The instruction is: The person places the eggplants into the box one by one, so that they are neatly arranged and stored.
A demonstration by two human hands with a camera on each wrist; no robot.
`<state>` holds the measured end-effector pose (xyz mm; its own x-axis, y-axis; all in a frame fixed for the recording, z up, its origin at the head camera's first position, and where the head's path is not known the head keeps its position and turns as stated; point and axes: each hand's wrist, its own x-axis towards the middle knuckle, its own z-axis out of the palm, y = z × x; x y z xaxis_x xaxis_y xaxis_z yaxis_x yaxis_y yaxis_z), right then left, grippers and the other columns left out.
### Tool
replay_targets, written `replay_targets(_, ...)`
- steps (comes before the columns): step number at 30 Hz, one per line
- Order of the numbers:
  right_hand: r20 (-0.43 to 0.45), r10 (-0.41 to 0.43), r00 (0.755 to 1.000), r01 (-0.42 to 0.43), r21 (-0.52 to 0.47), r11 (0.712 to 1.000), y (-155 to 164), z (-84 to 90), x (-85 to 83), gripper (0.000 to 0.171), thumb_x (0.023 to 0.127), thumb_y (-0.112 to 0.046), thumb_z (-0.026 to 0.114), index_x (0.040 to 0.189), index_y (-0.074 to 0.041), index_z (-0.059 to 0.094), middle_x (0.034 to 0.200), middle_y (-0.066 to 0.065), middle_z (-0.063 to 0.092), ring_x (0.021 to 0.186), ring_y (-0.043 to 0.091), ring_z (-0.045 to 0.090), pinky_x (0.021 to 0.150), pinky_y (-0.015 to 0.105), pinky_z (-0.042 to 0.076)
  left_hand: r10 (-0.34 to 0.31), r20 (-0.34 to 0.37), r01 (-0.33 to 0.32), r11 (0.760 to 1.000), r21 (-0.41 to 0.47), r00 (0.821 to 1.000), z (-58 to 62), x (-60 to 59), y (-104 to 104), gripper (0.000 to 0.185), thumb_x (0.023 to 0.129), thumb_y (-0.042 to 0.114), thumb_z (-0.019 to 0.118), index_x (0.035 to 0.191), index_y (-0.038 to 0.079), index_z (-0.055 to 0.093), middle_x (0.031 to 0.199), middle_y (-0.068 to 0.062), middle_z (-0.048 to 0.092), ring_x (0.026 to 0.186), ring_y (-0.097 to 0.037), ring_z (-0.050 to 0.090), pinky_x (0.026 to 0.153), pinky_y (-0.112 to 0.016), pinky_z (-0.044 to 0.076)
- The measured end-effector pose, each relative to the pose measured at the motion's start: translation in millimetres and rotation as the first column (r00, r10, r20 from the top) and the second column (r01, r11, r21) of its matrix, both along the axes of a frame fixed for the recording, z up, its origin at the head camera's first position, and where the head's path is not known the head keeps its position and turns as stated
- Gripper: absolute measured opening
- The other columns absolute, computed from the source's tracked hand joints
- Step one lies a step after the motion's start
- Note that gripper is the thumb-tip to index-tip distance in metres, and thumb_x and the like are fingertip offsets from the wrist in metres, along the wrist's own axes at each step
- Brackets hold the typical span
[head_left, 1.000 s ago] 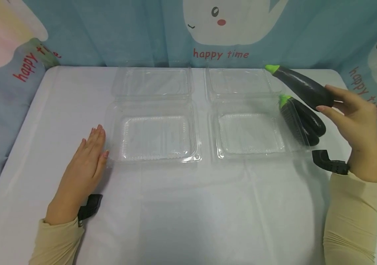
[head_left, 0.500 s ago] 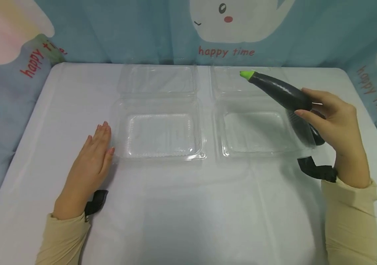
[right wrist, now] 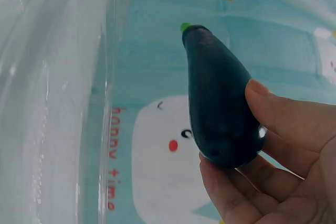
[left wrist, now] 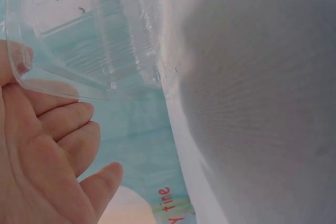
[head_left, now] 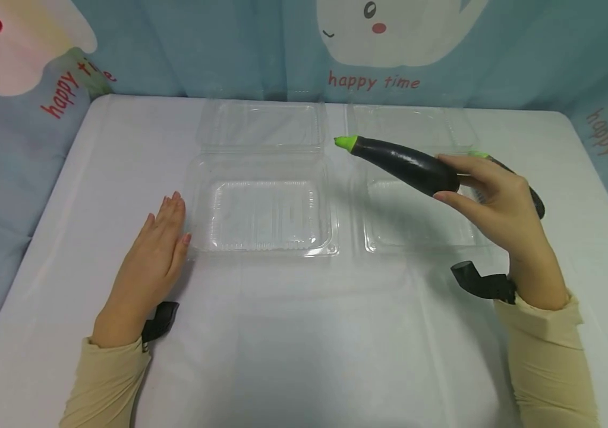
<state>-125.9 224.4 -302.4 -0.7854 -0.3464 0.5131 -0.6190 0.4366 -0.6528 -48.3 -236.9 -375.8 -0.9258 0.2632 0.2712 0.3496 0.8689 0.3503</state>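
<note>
A staged tabletop set: white-clothed table (head_left: 304,333) against a cartoon "happy time" curtain (head_left: 261,47).

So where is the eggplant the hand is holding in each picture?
Head view: the held eggplant is right of centre, above the right clear box, pinched by the right hand.
Left wrist view: not in it.
Right wrist view: the eggplant is in the centre, green tip up.
Shared landmark: the blue "happy time" curtain.

I note bare white tablecloth (head_left: 304,345) along the near edge. Two open clear plastic clamshell boxes (head_left: 268,214) (head_left: 416,220) block the far half; a dark eggplant (head_left: 517,184) lies by the right box.
</note>
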Motion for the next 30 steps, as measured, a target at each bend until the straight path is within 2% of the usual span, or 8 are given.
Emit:
replay_targets(5,-0.026,0.044,0.999,-0.042,0.075,0.996,-11,-2.0,-0.4,0.056,0.063,0.021,0.075,0.116,0.010,0.062,0.116,0.004,0.065,0.104,0.008,0.059,0.089,0.018,0.047,-0.008,-0.008,0.008,1.000,0.004,1.000,-0.1,0.1,1,0.056,0.098,0.013,0.048,0.144,-0.009,0.025,0.149,-0.024,0.026,0.140,-0.031,0.022,0.114,-0.047,0.015)
replay_targets(11,-0.022,0.118,0.993,-0.115,0.127,0.985,-31,-4.8,-1.8,0.059,0.061,0.022,0.076,0.117,0.009,0.061,0.116,0.015,0.064,0.108,0.006,0.058,0.090,0.020,0.047,-0.006,-0.007,0.006,1.000,0.003,1.000,0.3,-0.9,0,0.058,0.096,0.012,0.050,0.144,-0.009,0.025,0.148,-0.024,0.027,0.139,-0.032,0.023,0.114,-0.047,0.015)
replay_targets(18,0.009,0.188,0.982,-0.188,0.090,0.978,-49,-4.4,0.7,0.057,0.063,0.019,0.077,0.117,0.008,0.062,0.113,0.016,0.065,0.104,0.007,0.058,0.088,0.019,0.048,-0.010,-0.008,0.010,1.000,0.013,1.000,0.4,-0.2,-1,0.058,0.096,0.012,0.050,0.144,-0.008,0.025,0.148,-0.024,0.027,0.139,-0.032,0.023,0.114,-0.048,0.016)
replay_targets(30,0.085,0.252,0.964,-0.260,0.103,0.960,-71,-11.2,2.4,0.056,0.067,0.011,0.078,0.120,0.004,0.061,0.117,0.011,0.064,0.108,0.013,0.058,0.092,0.025,0.048,-0.016,-0.010,0.016,1.000,0.013,1.000,-0.1,-0.1,-1,0.055,0.100,0.016,0.045,0.144,-0.009,0.025,0.148,-0.025,0.027,0.139,-0.032,0.023,0.114,-0.048,0.015)
